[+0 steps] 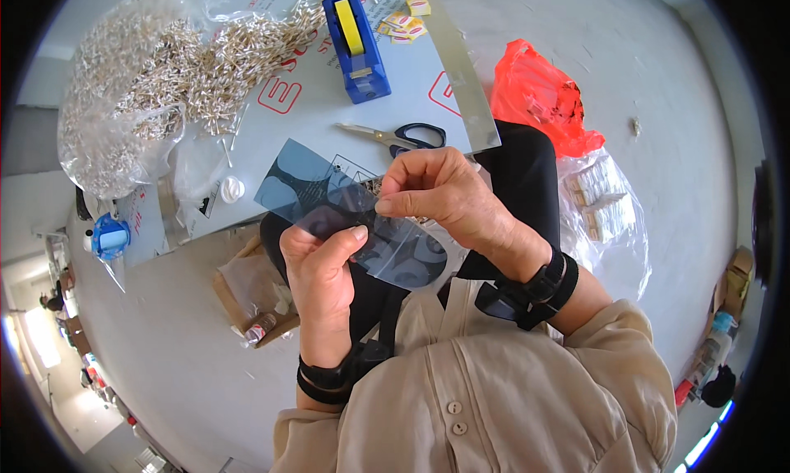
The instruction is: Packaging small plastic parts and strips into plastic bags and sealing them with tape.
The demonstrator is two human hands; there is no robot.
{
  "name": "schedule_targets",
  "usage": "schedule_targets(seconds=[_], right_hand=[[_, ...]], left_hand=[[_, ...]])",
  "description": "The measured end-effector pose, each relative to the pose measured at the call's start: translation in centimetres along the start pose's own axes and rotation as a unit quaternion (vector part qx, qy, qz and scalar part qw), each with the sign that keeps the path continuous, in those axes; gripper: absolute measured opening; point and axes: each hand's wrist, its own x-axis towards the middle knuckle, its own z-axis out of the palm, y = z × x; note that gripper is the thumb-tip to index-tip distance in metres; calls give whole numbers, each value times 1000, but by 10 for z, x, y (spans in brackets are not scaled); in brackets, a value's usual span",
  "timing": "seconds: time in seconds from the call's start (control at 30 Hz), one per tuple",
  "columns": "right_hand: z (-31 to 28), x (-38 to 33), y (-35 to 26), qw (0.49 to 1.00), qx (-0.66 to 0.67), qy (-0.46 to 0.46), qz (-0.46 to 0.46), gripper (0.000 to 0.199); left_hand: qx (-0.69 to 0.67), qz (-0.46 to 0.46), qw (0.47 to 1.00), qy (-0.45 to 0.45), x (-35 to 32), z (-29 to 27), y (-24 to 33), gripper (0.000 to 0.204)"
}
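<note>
A dark translucent film sheet (306, 175) with round shapes on it stretches between my two hands above my lap. My left hand (319, 277) grips its lower edge, thumb on top and the fingers hidden underneath. Over the sheet's upper edge, my right hand (454, 195) is closed, with thumb and forefinger pinched together. Whether that pinch holds the film itself or some small piece on it, I cannot make out. Just beyond the right hand, dark-handled scissors (387, 135) lie on the printed board (288, 119).
Past the scissors stands a blue tape dispenser (362, 65) near small yellow labels (401, 27). A heap of thin sticks (218, 69) spills from a clear bag at left. On the floor are a red bag (527, 94), a clear bag of white packs (605, 201) and a cardboard box (234, 288).
</note>
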Motion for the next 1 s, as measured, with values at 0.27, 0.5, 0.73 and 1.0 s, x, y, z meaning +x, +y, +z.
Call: schedule_targets(seconds=[0.27,0.5,0.73,1.0], right_hand=[[10,-30,-1,996,13,77,-34,9],[2,-42,1,995,84,50,-37,9],[-4,-44,0,996,42,65,-54,6],[-6,-39,6,978,204,42,-24,6]], left_hand=[[-50,-17,998,-44,-13,12,-8,22],[-58,-6,998,-25,-20,12,-14,19],[-37,9,999,-28,-19,13,-14,16],[-19,-35,998,-55,-3,12,-18,31]])
